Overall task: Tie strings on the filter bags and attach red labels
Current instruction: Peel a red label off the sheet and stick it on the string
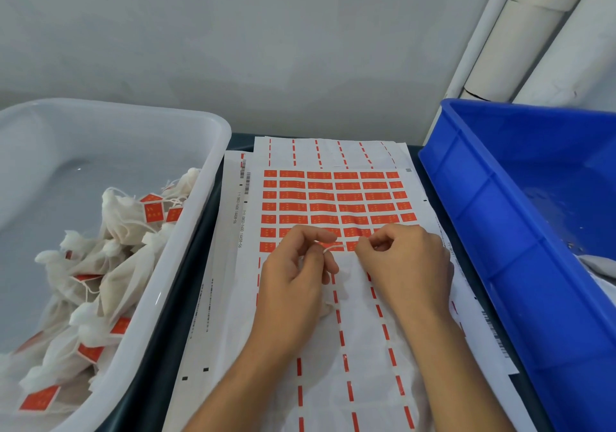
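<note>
Both hands are low in the middle, over a sheet of red labels (336, 206). The left hand (293, 281) and the right hand (405, 265) each pinch one end of a thin white string (333, 247), pulled straight between them. A white filter bag (353, 298) lies under the hands on the sheet; it is thin and hard to see.

The sheet has six labels across and seven rows; the hands hide part of the bottom two rows. Below that the labels are gone and only red dashes show. More sheets lie under it.

A white tub (206, 178) sits tight against the left edge of the sheets. It holds a pile of finished bags (110, 258), too many to count, with about nine red tags showing. A blue bin (500, 231) sits close on the right. The hands have only the strip between the two bins.
</note>
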`<state>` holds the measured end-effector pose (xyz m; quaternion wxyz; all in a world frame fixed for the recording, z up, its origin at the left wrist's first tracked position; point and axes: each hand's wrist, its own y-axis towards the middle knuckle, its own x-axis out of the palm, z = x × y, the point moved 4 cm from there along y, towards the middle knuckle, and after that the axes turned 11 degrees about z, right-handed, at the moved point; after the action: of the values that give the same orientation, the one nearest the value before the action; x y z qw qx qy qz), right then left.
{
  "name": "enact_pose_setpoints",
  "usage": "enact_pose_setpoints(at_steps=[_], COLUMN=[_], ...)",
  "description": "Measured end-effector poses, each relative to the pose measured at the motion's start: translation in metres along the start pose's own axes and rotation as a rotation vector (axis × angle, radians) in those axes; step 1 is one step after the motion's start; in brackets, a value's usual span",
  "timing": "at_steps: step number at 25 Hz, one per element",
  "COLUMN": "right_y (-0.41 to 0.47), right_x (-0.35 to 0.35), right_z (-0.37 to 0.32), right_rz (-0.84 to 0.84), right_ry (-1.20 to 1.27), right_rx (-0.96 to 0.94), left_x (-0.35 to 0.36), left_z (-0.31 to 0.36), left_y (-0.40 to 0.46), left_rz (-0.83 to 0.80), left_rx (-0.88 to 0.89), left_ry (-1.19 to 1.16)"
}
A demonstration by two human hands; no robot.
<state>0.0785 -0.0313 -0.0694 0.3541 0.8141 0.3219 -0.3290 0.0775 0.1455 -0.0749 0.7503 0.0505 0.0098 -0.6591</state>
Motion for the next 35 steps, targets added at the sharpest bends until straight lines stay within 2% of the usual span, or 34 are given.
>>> enact_pose_setpoints(at_steps=[8,14,18,23,29,35], right_y=[0.001,-0.001,-0.003,-0.002,0.004,0.004], right_x=[0.0,-0.005,0.0,-0.004,-0.016,-0.036], right_z=[0.002,0.007,0.003,0.007,0.018,0.018], right_rz=[0.006,-0.011,-0.038,-0.034,0.029,0.257], right_ry=[-0.008,0.192,0.097,0.161,0.352,0.647], right_rx=[-0.021,0.003,-0.016,-0.011,0.124,0.255], left_x=[0.0,0.0,-0.001,-0.002,-0.001,-0.002], left_z=[0.001,0.001,0.001,0.003,0.003,0.006], left_y=[0.0,0.0,0.0,-0.001,0.0,-0.001], left_rz=[-0.002,-0.006,-0.002,0.005,-0.003,-0.004], left_rx=[0.0,-0.012,0.004,-0.004,-0.022,-0.016], left_ry=[0.002,-0.004,-0.018,-0.025,-0.005,-0.027])
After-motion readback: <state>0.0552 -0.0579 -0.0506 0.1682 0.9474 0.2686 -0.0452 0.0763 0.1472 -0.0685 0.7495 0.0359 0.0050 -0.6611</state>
